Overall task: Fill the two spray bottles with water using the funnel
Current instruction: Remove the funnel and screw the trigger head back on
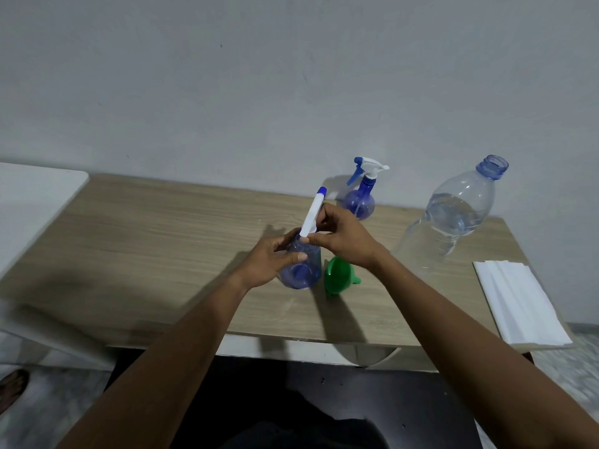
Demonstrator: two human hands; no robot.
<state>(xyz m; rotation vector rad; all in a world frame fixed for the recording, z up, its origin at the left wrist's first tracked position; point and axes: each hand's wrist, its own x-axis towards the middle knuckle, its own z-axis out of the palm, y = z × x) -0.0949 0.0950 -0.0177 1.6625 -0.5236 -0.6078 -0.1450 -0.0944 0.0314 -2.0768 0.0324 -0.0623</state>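
A blue spray bottle [303, 270] stands near the middle of the wooden table [146, 228]. My left hand [270, 259] grips its body. My right hand [340, 236] holds its white and blue spray head [312, 212] at the bottle's neck. A green funnel [338, 275] lies on its side just right of that bottle, under my right wrist. A second blue spray bottle [359, 197] with its spray head on stands farther back. A large clear water bottle [453, 215], uncapped and partly full, stands at the right.
A stack of white paper napkins [518, 299] lies at the table's right front corner. A white surface [32, 196] adjoins the table on the left. The wall runs right behind the table. A foot [13, 387] shows on the floor at lower left.
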